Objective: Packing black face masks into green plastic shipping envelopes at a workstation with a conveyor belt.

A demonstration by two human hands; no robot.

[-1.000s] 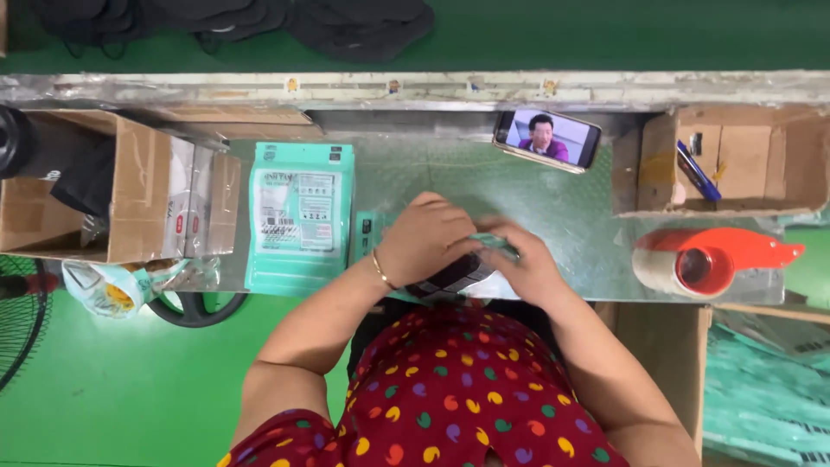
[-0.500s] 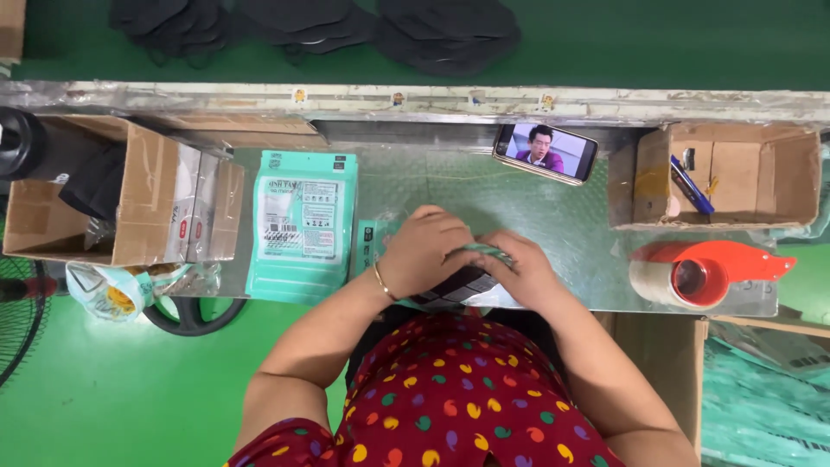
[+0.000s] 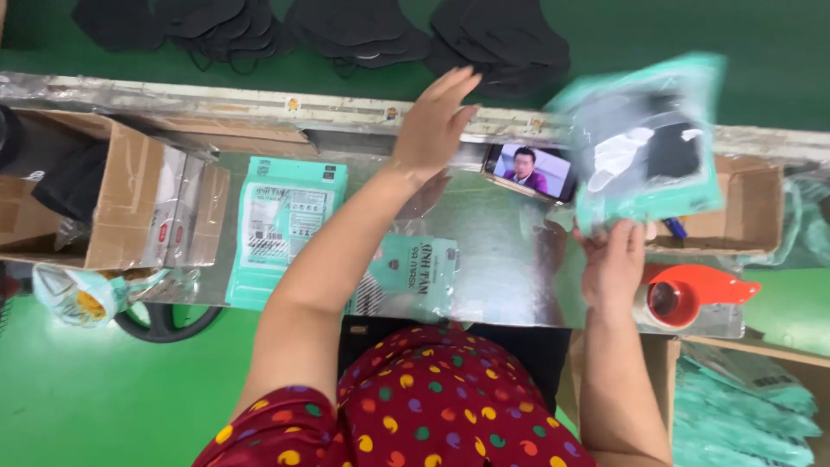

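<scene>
Head: right hand (image 3: 612, 264) grips teal packet (image 3: 644, 143); left hand (image 3: 432, 121) open.

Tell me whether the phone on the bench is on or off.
On. The phone leans at the back of the bench with its screen lit, showing a video picture of a person.

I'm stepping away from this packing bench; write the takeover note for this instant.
Left hand: open, empty, stretched toward the black masks on the green surface beyond the bench edge.
Right hand: fingers grip a filled teal pouch, lifted and blurred.
Done: one pouch holds a dark mask.
Left: empty teal pouches lie stacked on the metal bench, another by the body.
</scene>
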